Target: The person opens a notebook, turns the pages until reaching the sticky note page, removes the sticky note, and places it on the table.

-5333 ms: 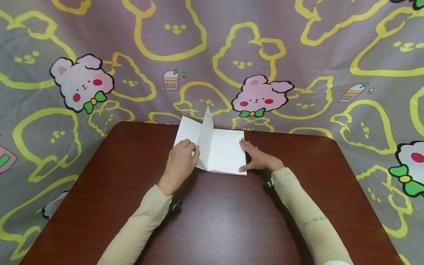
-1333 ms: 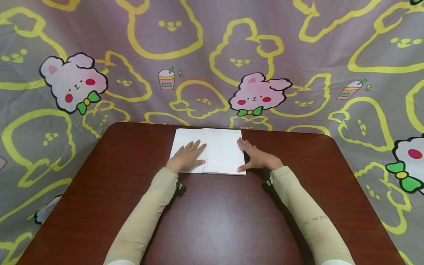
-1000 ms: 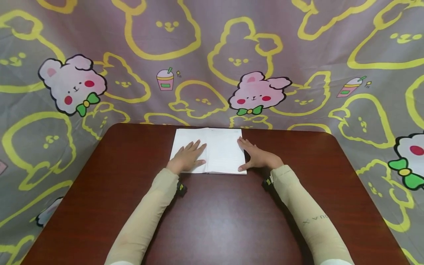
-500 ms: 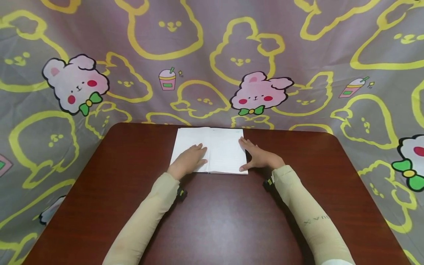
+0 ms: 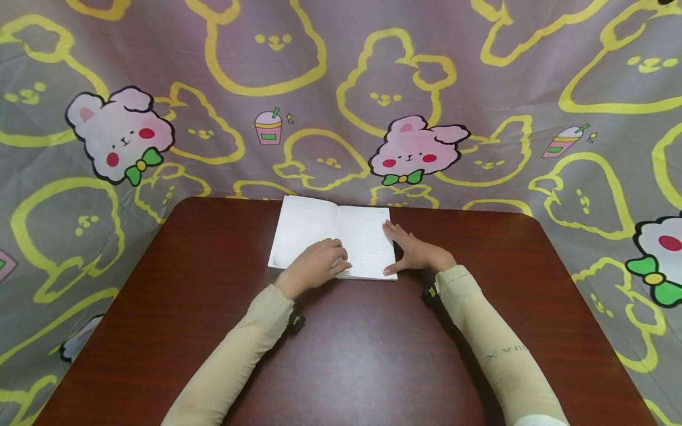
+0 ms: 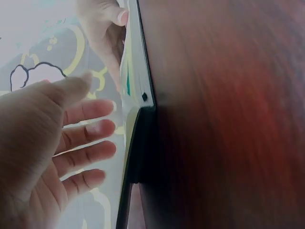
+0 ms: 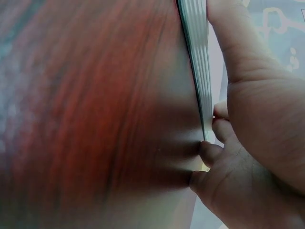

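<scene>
A white-paged notebook [image 5: 364, 239] lies open near the table's far edge. Its left half stands slightly raised, and in the left wrist view a gap shows beneath the dark cover [image 6: 136, 157]. Over the lower middle of the pages is my left hand [image 5: 314, 265], its fingers loosely bent. The left wrist view shows those fingers [image 6: 88, 155] spread, holding nothing and apart from the notebook. My right hand [image 5: 418, 253] rests at the right edge, thumb at the near corner and fingers farther up. In the right wrist view its fingertips [image 7: 209, 152] touch the page block's side [image 7: 198, 43].
The dark red-brown table [image 5: 362, 355] has rounded far corners. Behind it and along both sides hangs a grey curtain [image 5: 319, 106] with cartoon animals. A small black device [image 5: 296, 321] sits at the left wrist, another [image 5: 430, 294] at the right.
Earlier my left hand pinched a raised leaf, then lay flat on the left page. It has since moved right, fingers bending, and the left half has risen. The right hand stays put.
</scene>
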The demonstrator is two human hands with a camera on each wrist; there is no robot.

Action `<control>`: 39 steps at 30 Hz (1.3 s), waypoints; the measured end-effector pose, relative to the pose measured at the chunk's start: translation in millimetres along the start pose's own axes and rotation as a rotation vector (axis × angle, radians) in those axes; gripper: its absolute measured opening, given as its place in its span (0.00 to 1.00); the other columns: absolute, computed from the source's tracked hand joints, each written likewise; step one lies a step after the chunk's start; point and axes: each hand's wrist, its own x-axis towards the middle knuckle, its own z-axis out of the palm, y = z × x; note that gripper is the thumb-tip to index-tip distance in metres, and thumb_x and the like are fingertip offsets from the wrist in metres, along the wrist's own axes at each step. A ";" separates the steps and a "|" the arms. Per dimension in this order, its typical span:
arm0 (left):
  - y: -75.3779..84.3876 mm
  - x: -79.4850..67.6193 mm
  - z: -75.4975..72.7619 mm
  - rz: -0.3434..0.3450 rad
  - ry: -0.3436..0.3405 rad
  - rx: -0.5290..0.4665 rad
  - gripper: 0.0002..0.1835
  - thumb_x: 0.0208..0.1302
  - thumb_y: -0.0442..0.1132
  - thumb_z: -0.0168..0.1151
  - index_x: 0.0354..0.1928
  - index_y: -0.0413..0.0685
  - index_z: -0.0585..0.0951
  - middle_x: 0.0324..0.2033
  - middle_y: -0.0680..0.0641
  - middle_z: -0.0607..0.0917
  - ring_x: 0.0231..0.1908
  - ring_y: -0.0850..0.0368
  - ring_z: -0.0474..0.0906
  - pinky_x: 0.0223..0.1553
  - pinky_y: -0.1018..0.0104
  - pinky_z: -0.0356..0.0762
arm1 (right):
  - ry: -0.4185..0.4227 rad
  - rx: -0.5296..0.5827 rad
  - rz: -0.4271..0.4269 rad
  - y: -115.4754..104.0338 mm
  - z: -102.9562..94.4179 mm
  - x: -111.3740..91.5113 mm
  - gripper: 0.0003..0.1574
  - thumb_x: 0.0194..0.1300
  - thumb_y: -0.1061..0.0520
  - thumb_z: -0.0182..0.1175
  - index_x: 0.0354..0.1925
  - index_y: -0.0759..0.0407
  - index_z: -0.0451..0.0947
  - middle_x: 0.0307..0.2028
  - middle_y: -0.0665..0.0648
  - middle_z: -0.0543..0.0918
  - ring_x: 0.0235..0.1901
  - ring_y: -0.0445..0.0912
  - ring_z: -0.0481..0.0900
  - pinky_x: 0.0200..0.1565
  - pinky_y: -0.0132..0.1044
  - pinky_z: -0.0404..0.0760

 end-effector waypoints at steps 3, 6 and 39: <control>4.1 2.5 0.7 0.005 -0.036 -0.023 0.11 0.70 0.48 0.66 0.35 0.48 0.85 0.32 0.52 0.81 0.33 0.59 0.78 0.40 0.62 0.79 | 0.001 -0.003 0.000 0.6 -0.2 -0.1 0.79 0.54 0.40 0.77 0.81 0.64 0.35 0.81 0.64 0.35 0.80 0.62 0.32 0.75 0.66 0.37; 7.5 4.6 1.1 -0.001 -0.071 -0.033 0.12 0.67 0.48 0.69 0.32 0.49 0.83 0.29 0.54 0.79 0.30 0.61 0.76 0.37 0.63 0.78 | 0.003 0.010 -0.004 0.0 -1.0 -0.5 0.79 0.54 0.41 0.78 0.81 0.64 0.35 0.81 0.64 0.35 0.80 0.62 0.32 0.75 0.65 0.37; 18.8 9.4 4.3 0.079 -0.018 0.124 0.12 0.61 0.32 0.66 0.21 0.48 0.76 0.21 0.51 0.80 0.24 0.54 0.77 0.29 0.59 0.78 | 0.026 0.028 0.002 -0.3 -4.2 -0.7 0.78 0.53 0.40 0.78 0.81 0.64 0.38 0.81 0.63 0.39 0.81 0.59 0.36 0.77 0.58 0.45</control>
